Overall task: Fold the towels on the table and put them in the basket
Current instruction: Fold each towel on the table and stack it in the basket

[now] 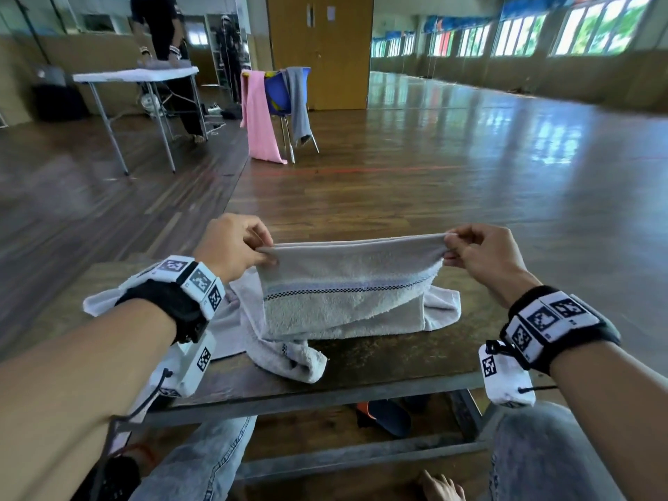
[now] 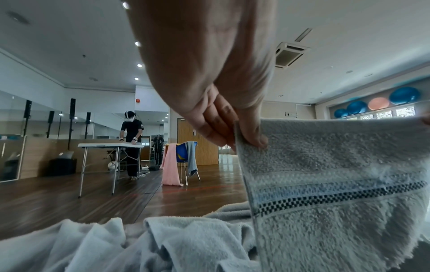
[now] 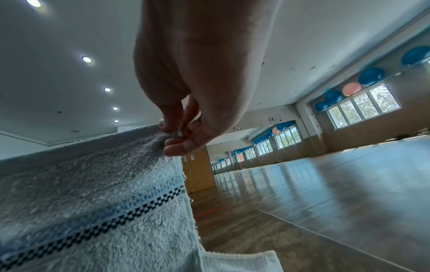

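Nearest, the left hand (image 1: 231, 247) and the right hand (image 1: 486, 254) each pinch a top corner of a pale grey towel (image 1: 347, 291), stretching its upper edge taut between them. The towel hangs doubled, a blue band and a dark checked stripe running across it, its lower edge touching the dark worktop (image 1: 379, 359). Just behind and to its left, more rumpled towels (image 1: 285, 359) lie on the worktop. Well beyond, a chair (image 1: 280, 95) carries a pink towel (image 1: 258, 117) and a grey one.
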`<control>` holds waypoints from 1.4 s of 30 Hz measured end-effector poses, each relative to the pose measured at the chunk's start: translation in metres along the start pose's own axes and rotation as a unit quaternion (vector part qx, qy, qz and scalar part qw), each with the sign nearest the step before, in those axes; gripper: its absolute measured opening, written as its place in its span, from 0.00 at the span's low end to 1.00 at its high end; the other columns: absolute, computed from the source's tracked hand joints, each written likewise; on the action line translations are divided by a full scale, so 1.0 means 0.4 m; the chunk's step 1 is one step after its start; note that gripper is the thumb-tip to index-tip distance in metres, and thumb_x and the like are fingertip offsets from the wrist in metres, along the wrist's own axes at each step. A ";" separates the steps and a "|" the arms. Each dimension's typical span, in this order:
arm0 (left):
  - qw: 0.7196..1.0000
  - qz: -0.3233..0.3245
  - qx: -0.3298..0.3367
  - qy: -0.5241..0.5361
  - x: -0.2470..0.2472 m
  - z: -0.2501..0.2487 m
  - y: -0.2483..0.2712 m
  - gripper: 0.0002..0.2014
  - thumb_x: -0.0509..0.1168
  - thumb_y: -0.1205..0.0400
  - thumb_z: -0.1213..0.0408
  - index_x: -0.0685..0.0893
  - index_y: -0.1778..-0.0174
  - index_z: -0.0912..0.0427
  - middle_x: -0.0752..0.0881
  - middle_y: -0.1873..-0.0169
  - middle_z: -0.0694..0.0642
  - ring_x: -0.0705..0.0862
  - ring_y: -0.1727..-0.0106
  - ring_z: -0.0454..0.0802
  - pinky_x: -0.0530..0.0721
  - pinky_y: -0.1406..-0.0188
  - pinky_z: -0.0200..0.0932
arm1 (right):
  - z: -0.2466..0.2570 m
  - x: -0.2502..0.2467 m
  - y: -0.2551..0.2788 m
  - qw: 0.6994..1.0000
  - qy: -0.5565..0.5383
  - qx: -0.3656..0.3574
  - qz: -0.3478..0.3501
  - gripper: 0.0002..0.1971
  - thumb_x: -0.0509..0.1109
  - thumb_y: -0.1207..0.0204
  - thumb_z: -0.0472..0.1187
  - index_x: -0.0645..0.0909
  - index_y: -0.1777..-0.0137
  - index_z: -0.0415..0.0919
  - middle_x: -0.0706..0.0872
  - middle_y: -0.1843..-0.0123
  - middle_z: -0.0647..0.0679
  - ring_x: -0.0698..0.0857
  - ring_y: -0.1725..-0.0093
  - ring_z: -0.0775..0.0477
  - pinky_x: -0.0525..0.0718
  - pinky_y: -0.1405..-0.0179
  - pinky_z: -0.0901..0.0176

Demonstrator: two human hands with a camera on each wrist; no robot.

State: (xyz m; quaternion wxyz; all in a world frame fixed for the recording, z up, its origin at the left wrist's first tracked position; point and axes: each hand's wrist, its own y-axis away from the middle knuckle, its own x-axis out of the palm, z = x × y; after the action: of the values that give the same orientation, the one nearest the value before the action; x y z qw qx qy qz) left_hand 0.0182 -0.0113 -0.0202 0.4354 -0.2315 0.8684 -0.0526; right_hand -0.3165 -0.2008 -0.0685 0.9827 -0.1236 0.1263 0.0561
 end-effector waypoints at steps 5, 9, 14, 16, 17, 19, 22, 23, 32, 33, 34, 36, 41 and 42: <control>0.997 -0.048 0.011 -0.063 -0.045 -0.023 -0.037 0.11 0.85 0.35 0.64 0.94 0.60 0.61 0.92 0.66 0.57 0.88 0.62 0.52 0.80 0.62 0.38 | 0.067 0.018 -0.024 1.000 -0.016 -0.001 0.012 0.08 0.77 0.22 0.29 0.89 0.61 0.40 0.93 0.59 0.39 0.95 0.60 0.42 0.94 0.57 0.56; 0.989 -0.138 -0.021 -0.051 -0.096 -0.072 -0.111 0.07 0.82 0.30 0.66 0.93 0.60 0.62 0.92 0.64 0.61 0.90 0.59 0.59 0.88 0.53 0.51 | 0.163 0.024 -0.093 0.999 0.029 -0.030 0.030 0.08 0.77 0.22 0.31 0.88 0.61 0.42 0.93 0.53 0.39 0.93 0.47 0.37 0.90 0.40 0.40; 0.976 -0.214 -0.014 -0.024 -0.153 -0.129 -0.202 0.06 0.77 0.25 0.69 0.92 0.53 0.64 0.92 0.54 0.61 0.88 0.50 0.56 0.82 0.52 0.43 | 0.292 0.022 -0.185 0.997 0.006 -0.076 0.032 0.08 0.73 0.18 0.31 0.84 0.57 0.43 0.89 0.51 0.42 0.91 0.44 0.40 0.91 0.42 0.48; 0.971 -0.236 0.012 -0.016 -0.167 -0.137 -0.210 0.05 0.75 0.24 0.69 0.92 0.53 0.65 0.92 0.55 0.59 0.88 0.51 0.54 0.80 0.54 0.40 | 0.320 0.012 -0.196 0.993 -0.033 -0.100 0.043 0.09 0.70 0.16 0.30 0.82 0.56 0.43 0.88 0.51 0.45 0.90 0.45 0.44 0.91 0.49 0.61; 0.969 -0.247 0.028 -0.013 -0.169 -0.136 -0.206 0.05 0.75 0.24 0.68 0.92 0.54 0.64 0.92 0.56 0.58 0.88 0.53 0.53 0.80 0.54 0.39 | 0.328 0.005 -0.194 0.992 -0.048 -0.111 0.047 0.09 0.69 0.15 0.30 0.82 0.55 0.43 0.87 0.51 0.46 0.90 0.45 0.46 0.90 0.50 0.64; 0.963 -0.263 0.053 -0.001 -0.162 -0.121 -0.182 0.05 0.76 0.24 0.67 0.92 0.54 0.63 0.91 0.59 0.56 0.87 0.58 0.49 0.79 0.57 0.37 | 0.324 -0.009 -0.173 0.990 -0.058 -0.119 0.054 0.09 0.69 0.15 0.30 0.83 0.55 0.44 0.88 0.52 0.47 0.90 0.46 0.48 0.90 0.49 0.63; 0.978 -0.200 0.042 0.041 -0.122 -0.059 -0.110 0.03 0.76 0.22 0.64 0.93 0.55 0.58 0.92 0.64 0.52 0.87 0.65 0.42 0.77 0.67 0.28 | 0.267 -0.032 -0.105 0.992 -0.017 -0.087 0.085 0.11 0.68 0.15 0.29 0.83 0.58 0.43 0.87 0.55 0.47 0.88 0.49 0.46 0.91 0.51 0.61; 0.988 -0.146 0.020 0.053 -0.104 -0.030 -0.079 0.02 0.76 0.22 0.63 0.93 0.56 0.55 0.91 0.67 0.49 0.85 0.69 0.37 0.75 0.72 0.24 | 0.238 -0.044 -0.075 0.990 0.033 -0.072 0.120 0.13 0.68 0.15 0.29 0.83 0.59 0.44 0.86 0.57 0.46 0.87 0.51 0.45 0.91 0.52 0.58; 0.913 0.352 -0.193 0.070 0.061 0.168 0.130 0.15 0.78 0.25 0.61 0.90 0.50 0.71 0.91 0.59 0.64 0.89 0.62 0.53 0.85 0.58 0.46 | 0.000 -0.095 0.143 0.830 0.222 0.219 0.463 0.10 0.63 0.11 0.38 0.80 0.36 0.33 0.93 0.45 0.37 0.93 0.49 0.45 0.84 0.48 0.49; 0.908 0.363 -0.200 0.066 0.072 0.175 0.132 0.16 0.78 0.25 0.61 0.90 0.50 0.70 0.91 0.59 0.63 0.89 0.63 0.52 0.86 0.61 0.43 | -0.020 -0.091 0.150 0.817 0.235 0.230 0.474 0.11 0.63 0.11 0.39 0.79 0.35 0.33 0.93 0.44 0.36 0.92 0.49 0.45 0.84 0.48 0.51; 0.906 0.365 -0.203 0.064 0.082 0.180 0.129 0.16 0.78 0.25 0.60 0.90 0.50 0.70 0.91 0.60 0.61 0.89 0.63 0.51 0.86 0.63 0.41 | -0.040 -0.087 0.151 0.816 0.240 0.234 0.470 0.12 0.64 0.11 0.39 0.78 0.34 0.32 0.93 0.44 0.34 0.92 0.50 0.46 0.83 0.50 0.52; 0.916 0.349 -0.193 0.046 0.100 0.187 0.109 0.15 0.78 0.24 0.59 0.90 0.51 0.69 0.92 0.65 0.56 0.90 0.65 0.48 0.87 0.63 0.41 | -0.074 -0.072 0.145 0.840 0.241 0.217 0.436 0.11 0.65 0.11 0.39 0.80 0.37 0.32 0.93 0.44 0.34 0.93 0.51 0.44 0.83 0.52 0.52; 0.973 0.196 -0.124 -0.011 0.139 0.193 0.034 0.09 0.77 0.23 0.58 0.92 0.61 0.61 0.92 0.66 0.57 0.86 0.69 0.45 0.82 0.69 0.36 | -0.118 -0.013 0.087 0.909 0.270 0.074 0.309 0.05 0.70 0.14 0.38 0.85 0.50 0.37 0.92 0.54 0.41 0.94 0.58 0.44 0.87 0.56 0.48; 0.979 0.162 -0.119 -0.018 0.148 0.195 0.018 0.10 0.78 0.23 0.58 0.91 0.63 0.62 0.91 0.68 0.57 0.83 0.72 0.42 0.78 0.71 0.34 | -0.124 0.003 0.070 0.917 0.273 0.054 0.285 0.04 0.71 0.15 0.37 0.85 0.51 0.38 0.92 0.55 0.42 0.93 0.59 0.44 0.87 0.56 0.49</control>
State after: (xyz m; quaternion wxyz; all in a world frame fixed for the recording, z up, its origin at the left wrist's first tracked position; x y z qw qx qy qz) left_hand 0.0460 -0.0227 -0.1135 0.4225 -0.1388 0.8866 0.1269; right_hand -0.3309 -0.1863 -0.1217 0.8576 -0.0400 0.4226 0.2905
